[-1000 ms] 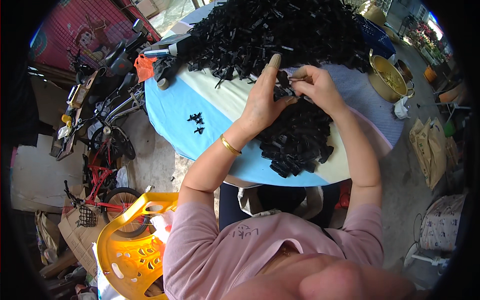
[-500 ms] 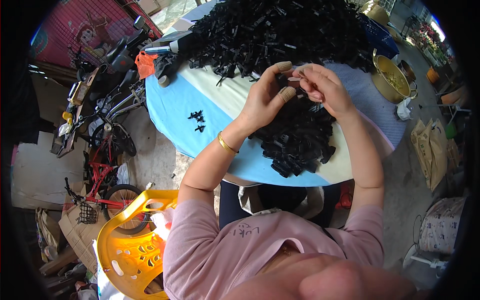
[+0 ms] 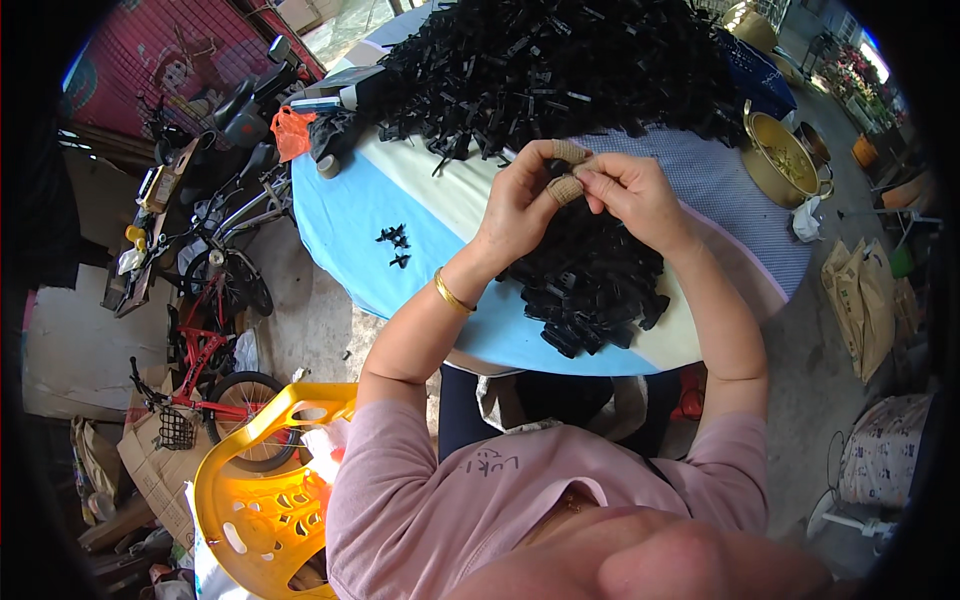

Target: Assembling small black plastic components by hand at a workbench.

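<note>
Above the near edge of a big black pile, my left hand (image 3: 525,200) and my right hand (image 3: 640,200) meet, fingertips touching. Tan ribbed sleeves cover my left thumb and index finger, which are closed in a pinch. My right thumb and fingers pinch together against them; whatever lies between is too small and hidden to name. Below my hands is a smaller heap of black strip-like pieces (image 3: 590,290), near the table's front edge. The large pile of similar black pieces (image 3: 560,75) spreads across the far side. A few tiny black bits (image 3: 396,240) lie on the left.
A striped cloth covers the round table (image 3: 340,225). At its far left are an orange bag (image 3: 292,132) and a small jar (image 3: 328,166). A brass-coloured pot (image 3: 775,160) stands at the right. Left of me are a yellow plastic chair (image 3: 225,500) and a red bicycle (image 3: 205,345).
My right hand has moved slightly left and down, bringing its fingertips against my left ones. My left fingers have drawn closer together. The heaps look the same.
</note>
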`<state>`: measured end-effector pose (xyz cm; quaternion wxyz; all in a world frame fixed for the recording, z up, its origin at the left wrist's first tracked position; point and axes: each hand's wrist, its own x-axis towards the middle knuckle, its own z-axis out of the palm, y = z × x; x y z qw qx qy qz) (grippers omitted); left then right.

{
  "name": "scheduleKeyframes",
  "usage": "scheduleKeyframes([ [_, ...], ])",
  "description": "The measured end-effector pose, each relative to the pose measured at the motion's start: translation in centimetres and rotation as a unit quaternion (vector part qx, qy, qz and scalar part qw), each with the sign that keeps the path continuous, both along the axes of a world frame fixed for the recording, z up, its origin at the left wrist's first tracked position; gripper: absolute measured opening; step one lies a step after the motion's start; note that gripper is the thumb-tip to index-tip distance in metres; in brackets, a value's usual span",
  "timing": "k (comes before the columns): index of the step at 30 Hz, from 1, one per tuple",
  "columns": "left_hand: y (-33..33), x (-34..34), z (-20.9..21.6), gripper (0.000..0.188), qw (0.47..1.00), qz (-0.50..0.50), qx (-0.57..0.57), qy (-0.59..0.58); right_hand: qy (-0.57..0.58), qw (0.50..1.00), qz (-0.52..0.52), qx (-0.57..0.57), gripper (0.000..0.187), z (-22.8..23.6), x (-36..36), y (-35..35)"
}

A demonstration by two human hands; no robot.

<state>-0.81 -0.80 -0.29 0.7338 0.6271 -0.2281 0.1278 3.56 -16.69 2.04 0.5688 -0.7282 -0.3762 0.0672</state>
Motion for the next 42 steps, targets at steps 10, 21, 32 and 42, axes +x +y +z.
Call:
scheduleKeyframes([
  [10, -0.6, 0.8, -0.9, 0.029, 0.985, 0.126, 0.1, -0.065, 0.065, 0.997, -0.025, -0.019, 0.013, -0.6, 0.8, 0.0],
  [21, -1.1, -0.6, 0.1, 0.066, 0.899, 0.253, 0.323, -0.153, -0.224, 0.967, -0.112, -0.052, 0.021, 1.0, -0.9, 0.3],
  [32, 2.2, -0.3, 1.3, 0.049, 0.958, -0.218, -0.034, 0.183, 0.176, 0.971, 0.128, 0.104, 0.02, 0.8, 2.0, -2.9],
  [42, 2.5, 0.9, -0.1, 0.022, 0.867, -0.39, -0.151, 0.269, 0.1, 0.977, 0.184, 0.037, 0.02, 1.9, 0.9, -2.1],
])
